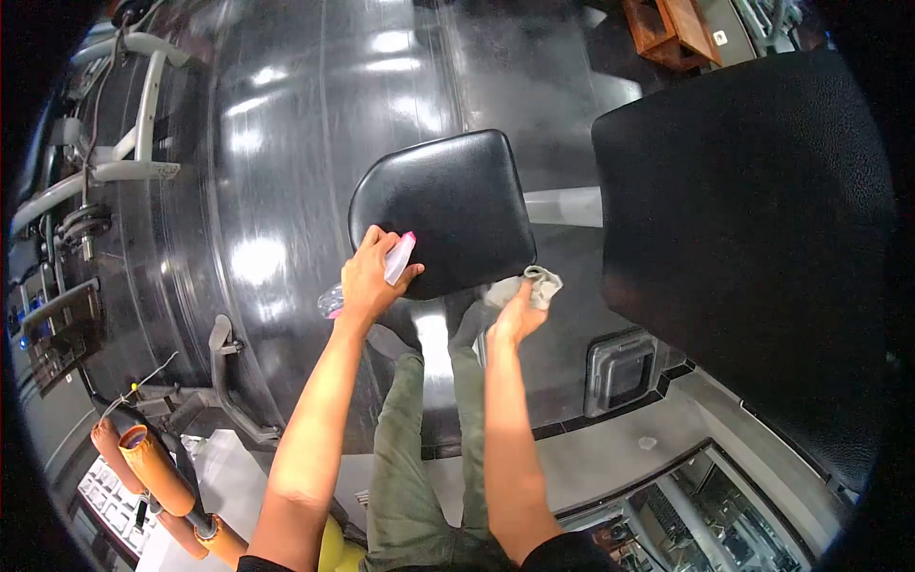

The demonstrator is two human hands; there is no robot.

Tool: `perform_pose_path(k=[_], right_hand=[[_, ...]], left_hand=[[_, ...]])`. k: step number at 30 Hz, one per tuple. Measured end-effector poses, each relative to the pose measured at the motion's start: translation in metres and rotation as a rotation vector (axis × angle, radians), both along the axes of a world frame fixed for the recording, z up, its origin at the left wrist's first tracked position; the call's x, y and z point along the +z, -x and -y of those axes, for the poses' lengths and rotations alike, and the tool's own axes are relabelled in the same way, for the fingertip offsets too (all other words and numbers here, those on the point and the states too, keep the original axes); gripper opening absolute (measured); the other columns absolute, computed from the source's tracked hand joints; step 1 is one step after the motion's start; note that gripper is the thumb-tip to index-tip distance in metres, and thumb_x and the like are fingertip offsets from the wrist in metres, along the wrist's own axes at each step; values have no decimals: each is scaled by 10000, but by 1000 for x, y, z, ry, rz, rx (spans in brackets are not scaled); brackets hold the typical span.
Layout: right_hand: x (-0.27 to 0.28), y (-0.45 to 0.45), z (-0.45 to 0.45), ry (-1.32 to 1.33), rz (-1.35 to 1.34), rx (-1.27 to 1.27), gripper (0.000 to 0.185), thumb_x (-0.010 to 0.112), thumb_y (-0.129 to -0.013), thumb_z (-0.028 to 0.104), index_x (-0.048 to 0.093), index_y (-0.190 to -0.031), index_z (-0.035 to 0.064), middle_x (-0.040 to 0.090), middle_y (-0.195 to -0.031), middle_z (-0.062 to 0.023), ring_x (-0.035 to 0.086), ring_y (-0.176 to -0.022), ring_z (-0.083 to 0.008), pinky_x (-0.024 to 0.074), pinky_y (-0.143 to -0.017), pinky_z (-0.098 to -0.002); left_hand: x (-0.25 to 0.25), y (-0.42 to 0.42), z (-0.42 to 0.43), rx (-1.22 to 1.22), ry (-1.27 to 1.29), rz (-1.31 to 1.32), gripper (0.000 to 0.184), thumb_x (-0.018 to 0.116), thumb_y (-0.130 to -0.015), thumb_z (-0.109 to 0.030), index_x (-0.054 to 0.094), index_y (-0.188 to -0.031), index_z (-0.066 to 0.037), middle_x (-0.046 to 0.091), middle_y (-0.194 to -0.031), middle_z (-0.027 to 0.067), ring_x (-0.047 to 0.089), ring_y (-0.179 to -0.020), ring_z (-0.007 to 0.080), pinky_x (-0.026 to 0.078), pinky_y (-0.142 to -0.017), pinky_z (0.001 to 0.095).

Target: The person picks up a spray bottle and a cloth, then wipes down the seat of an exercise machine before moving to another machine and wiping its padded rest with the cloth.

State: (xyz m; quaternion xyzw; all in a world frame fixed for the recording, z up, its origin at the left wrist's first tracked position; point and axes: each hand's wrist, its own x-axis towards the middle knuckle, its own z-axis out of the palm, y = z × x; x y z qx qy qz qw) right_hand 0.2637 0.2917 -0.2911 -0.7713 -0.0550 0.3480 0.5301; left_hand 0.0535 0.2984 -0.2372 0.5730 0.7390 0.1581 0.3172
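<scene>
A black padded seat with a rounded left end lies in the middle of the view. At its lower left edge my left hand is wrapped round a clear spray bottle with pink parts. By the seat's lower right corner, my right hand grips a pale, crumpled cloth. The cloth is close to the seat's edge; whether it touches cannot be made out.
A large black pad fills the right side, joined towards the seat by a white bar. Metal gym frames stand at the left. Orange rollers are at lower left, a wooden box at top right.
</scene>
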Motion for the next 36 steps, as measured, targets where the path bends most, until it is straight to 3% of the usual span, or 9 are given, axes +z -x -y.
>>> perform_pose_path(k=[2,8,11,15,17,20,24,28,36], right_hand=[[-7,20,27,2,145,63,342,723,-934,129,647,-1230,-24,689,-1177,-72,647,-1016,-165,496,-914,-317],[3,-10,37,50,-210,141,407,791,-873,135,654,-1237,14,693,-1179,-74,661,-1013,-169,514,-919,-310],[7,-50,6,-129,-54,171,346,750,-913,131,684,-1232,15,716,-1155,-47,666,-1019,-142,504,-923,-288],[32,-64,-39,154,347,668,340,760,-900,208,701,-1177,18,747,-1093,-97,692,-1010,-201,503,-899,-340],[29,-58,-62,127,575,848,363,756,-853,207,682,-1178,66,728,-1100,-188,704,-1031,-342,521,-868,-429],[19,-40,-98,82,752,918,331,716,-862,182,669,-1168,67,725,-1089,-190,667,-1050,-412,519,-857,-479],[51,-37,-106,353,656,945,369,709,-874,298,669,-1166,76,724,-1093,-188,656,-1060,-423,512,-885,-501],[42,-65,-69,501,696,977,430,708,-873,364,668,-1189,74,717,-1095,-220,661,-1072,-424,505,-929,-509],[66,-13,-106,52,685,993,320,739,-846,174,682,-1133,45,727,-1057,-211,690,-1012,-408,529,-848,-457]], left_hand=[[1,0,-1,2,27,-8,455,837,-761,-424,626,-1015,-111,543,-990,69,623,-918,339,491,-744,455],[4,2,-2,-32,47,-29,463,842,-762,-397,631,-1053,-106,561,-1022,63,638,-950,323,514,-775,452],[5,5,-3,-42,62,-8,464,844,-763,-397,630,-1060,-112,556,-1026,59,636,-955,309,515,-783,443],[6,4,-1,-34,72,-10,464,845,-765,-396,626,-1065,-116,546,-1026,55,633,-963,291,516,-786,434],[5,3,-2,-31,84,-8,463,844,-770,-393,623,-1069,-118,540,-1022,52,631,-971,282,516,-789,432],[3,1,-1,0,51,-15,403,862,-759,-361,615,-969,-122,550,-963,35,636,-916,277,491,-770,416],[2,3,-2,-26,95,-42,463,850,-762,-386,620,-1059,-115,538,-1017,53,627,-973,291,513,-790,436],[7,7,-6,-22,116,-45,406,852,-764,-394,609,-944,-124,534,-950,38,626,-908,282,490,-762,426],[1,3,-3,-3,46,-43,428,846,-761,-423,614,-963,-125,524,-956,51,613,-929,293,492,-765,438]])
